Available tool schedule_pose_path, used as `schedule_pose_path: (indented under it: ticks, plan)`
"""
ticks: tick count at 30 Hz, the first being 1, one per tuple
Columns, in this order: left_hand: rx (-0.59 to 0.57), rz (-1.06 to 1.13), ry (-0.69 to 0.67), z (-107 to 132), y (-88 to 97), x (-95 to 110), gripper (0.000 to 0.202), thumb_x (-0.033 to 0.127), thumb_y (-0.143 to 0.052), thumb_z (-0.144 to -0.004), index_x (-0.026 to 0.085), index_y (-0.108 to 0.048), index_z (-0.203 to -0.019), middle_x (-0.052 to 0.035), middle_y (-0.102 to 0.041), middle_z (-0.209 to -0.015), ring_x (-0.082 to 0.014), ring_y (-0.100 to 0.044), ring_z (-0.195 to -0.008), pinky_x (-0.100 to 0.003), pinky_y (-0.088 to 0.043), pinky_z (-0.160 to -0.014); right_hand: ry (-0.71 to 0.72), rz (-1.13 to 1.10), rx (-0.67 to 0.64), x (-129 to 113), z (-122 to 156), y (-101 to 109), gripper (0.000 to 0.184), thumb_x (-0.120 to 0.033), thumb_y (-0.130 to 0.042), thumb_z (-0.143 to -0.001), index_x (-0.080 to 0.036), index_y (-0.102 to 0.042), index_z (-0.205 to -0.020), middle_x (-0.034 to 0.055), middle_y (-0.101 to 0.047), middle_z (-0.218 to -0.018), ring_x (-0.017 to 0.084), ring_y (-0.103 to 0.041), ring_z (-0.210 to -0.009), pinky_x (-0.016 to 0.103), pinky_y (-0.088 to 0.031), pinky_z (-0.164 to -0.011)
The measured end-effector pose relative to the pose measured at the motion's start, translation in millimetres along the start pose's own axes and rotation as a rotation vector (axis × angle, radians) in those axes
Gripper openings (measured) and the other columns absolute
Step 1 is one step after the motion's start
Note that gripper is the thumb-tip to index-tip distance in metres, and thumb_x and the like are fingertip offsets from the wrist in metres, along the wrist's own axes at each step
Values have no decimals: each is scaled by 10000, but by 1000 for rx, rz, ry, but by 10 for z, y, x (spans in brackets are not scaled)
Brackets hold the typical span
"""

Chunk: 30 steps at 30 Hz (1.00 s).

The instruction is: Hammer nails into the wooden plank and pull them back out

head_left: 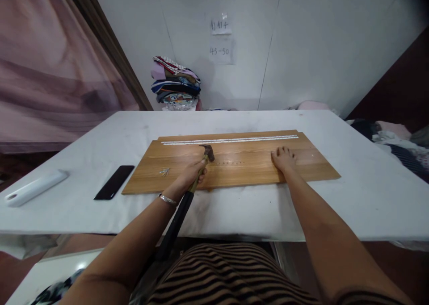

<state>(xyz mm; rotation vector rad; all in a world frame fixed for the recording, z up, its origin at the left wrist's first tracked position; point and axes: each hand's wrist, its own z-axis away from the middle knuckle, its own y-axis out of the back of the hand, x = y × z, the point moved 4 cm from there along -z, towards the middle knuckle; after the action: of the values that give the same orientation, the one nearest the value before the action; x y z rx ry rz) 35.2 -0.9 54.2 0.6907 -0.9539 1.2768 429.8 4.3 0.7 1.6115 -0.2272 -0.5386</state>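
Observation:
My left hand (191, 174) is closed around the handle of a claw hammer (177, 215), high up near its head. The hammer head hangs just over a wood-grain board (150, 155), with the black grip slanting back toward my body. On the board's right half rests my right hand (284, 159), palm down, its fingers apart and slightly bent, holding nothing. A short row of small dark points (233, 163), perhaps nails or holes, runs rightward from the hammer head. Several loose nails (164, 172) lie in a small heap on the left of the board.
Two thin white strips (231, 139) run along the board's far side. Left of it on the white table (244, 211) lie a black phone (114, 182) and a long white object (36, 188). Folded clothes (176, 84) are stacked by the back wall.

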Motion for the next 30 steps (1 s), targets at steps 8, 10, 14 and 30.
schedule_pose_path:
  ticks: [8,10,14,30]
  plan:
    - [-19,5,-8,10,10,-14,347,475,-731,-856,194,-555,-957,55,-513,-626,-45,-385,-399,-163,-258,-374,2,-14,-7,14,-20,-18,542,-418,-285,-1041,-129,-603,-1372,195,-497,-1564,345,-402,-1442,537,-301,-1159]
    - [-27,5,-18,6,14,-12,354,469,-740,-848,189,-566,-978,53,-519,-631,-46,-394,-401,-162,-258,-376,-1,-18,-4,21,-30,-30,535,-420,-289,-1039,-132,-609,-1358,196,-513,-1546,347,-407,-1433,542,-304,-1154]
    - [-17,-5,-8,-2,22,-26,355,464,-734,-855,182,-570,-996,56,-516,-630,-47,-398,-393,-167,-271,-374,1,-17,1,23,-34,-39,532,-417,-285,-1037,-131,-620,-1336,197,-523,-1533,347,-415,-1423,539,-306,-1152]
    - [-41,-26,-22,-42,32,-49,380,492,-719,-851,194,-542,-1006,63,-524,-637,-50,-391,-393,-168,-275,-373,2,-15,2,42,-58,-65,534,-424,-297,-1032,-123,-628,-1323,196,-519,-1542,341,-418,-1421,529,-302,-1153]
